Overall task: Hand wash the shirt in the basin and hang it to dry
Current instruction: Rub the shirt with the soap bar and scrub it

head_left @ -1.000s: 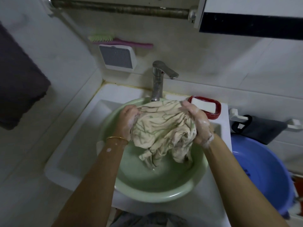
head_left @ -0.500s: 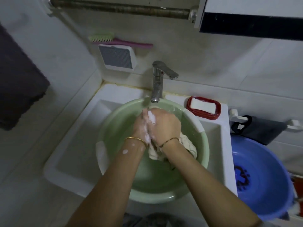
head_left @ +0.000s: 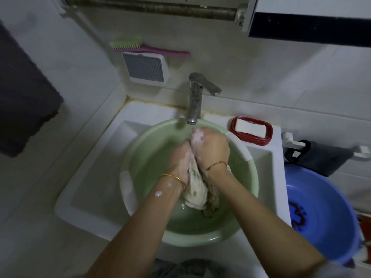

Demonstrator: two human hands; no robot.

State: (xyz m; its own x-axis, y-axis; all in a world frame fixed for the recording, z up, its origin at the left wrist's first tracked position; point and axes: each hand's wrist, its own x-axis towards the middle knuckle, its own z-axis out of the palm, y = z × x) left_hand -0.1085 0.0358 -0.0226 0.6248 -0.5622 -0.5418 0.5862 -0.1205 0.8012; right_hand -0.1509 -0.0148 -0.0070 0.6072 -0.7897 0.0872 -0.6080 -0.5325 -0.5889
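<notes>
The cream shirt (head_left: 196, 191) with a faint green pattern is bunched into a wet wad over the pale green basin (head_left: 138, 157), which sits in the white sink (head_left: 84, 189). My left hand (head_left: 180, 159) and my right hand (head_left: 210, 149) are pressed together, both soapy and both closed on the upper part of the shirt. The lower end of the shirt hangs down between my wrists toward the basin floor. Most of the cloth is hidden by my hands.
A chrome tap (head_left: 195, 97) stands just behind the basin. A red soap dish (head_left: 251, 130) with a white bar sits at the sink's back right. A blue basin (head_left: 321, 213) stands to the right. A rail (head_left: 152, 9) runs overhead; a dark towel (head_left: 22, 93) hangs left.
A second ago the shirt was held spread out between my two hands. My hands have since come together and bunched it into a tight wad, which now hangs lower between my wrists.
</notes>
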